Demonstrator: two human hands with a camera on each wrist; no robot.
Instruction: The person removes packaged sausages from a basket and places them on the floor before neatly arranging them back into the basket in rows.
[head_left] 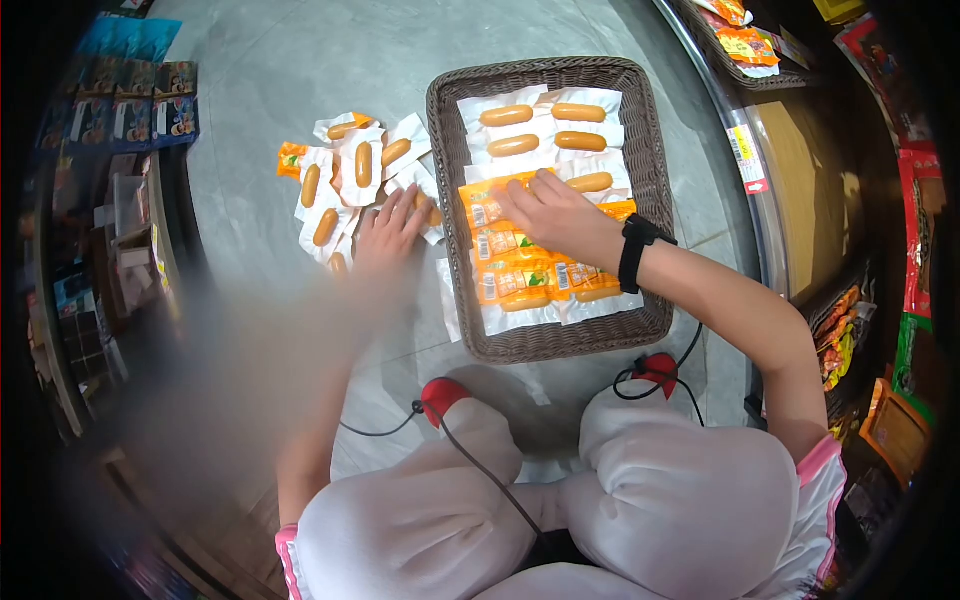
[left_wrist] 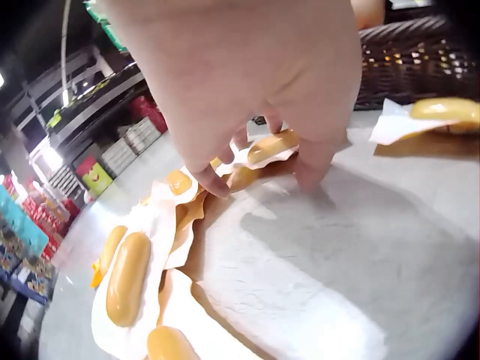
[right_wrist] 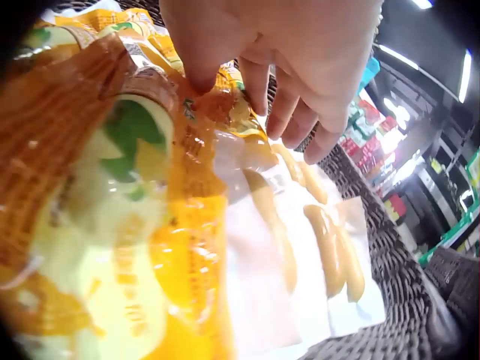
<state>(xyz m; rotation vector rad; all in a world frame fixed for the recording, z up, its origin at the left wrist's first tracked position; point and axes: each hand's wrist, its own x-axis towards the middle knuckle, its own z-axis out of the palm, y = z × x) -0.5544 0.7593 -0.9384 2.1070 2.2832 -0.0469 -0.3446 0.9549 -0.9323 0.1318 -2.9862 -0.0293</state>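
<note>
My left hand (head_left: 392, 238) reaches down over loose sausage packs (head_left: 362, 165) scattered left of the basket. In the left wrist view its fingers point down, spread apart, with the fingertips close to a sausage pack (left_wrist: 274, 146). Inside the brown wicker basket (head_left: 655, 150), my right hand (head_left: 560, 215) is at an orange-printed sausage pack (head_left: 480, 195). Thumb and forefinger lie about the crinkled orange film (right_wrist: 232, 124) in the right wrist view, while the other fingers hang loosely bent. Packs beyond it lie with white backing and tan sausages (head_left: 580, 141); nearer ones show orange faces.
Shelves with packaged goods (head_left: 130, 110) line the left side. On the right stands a shelf with a price tag (head_left: 746, 155) and snack packets. The person crouches on the grey floor (head_left: 300, 60), knees near the basket. Black cables (head_left: 480, 465) run by the shoes.
</note>
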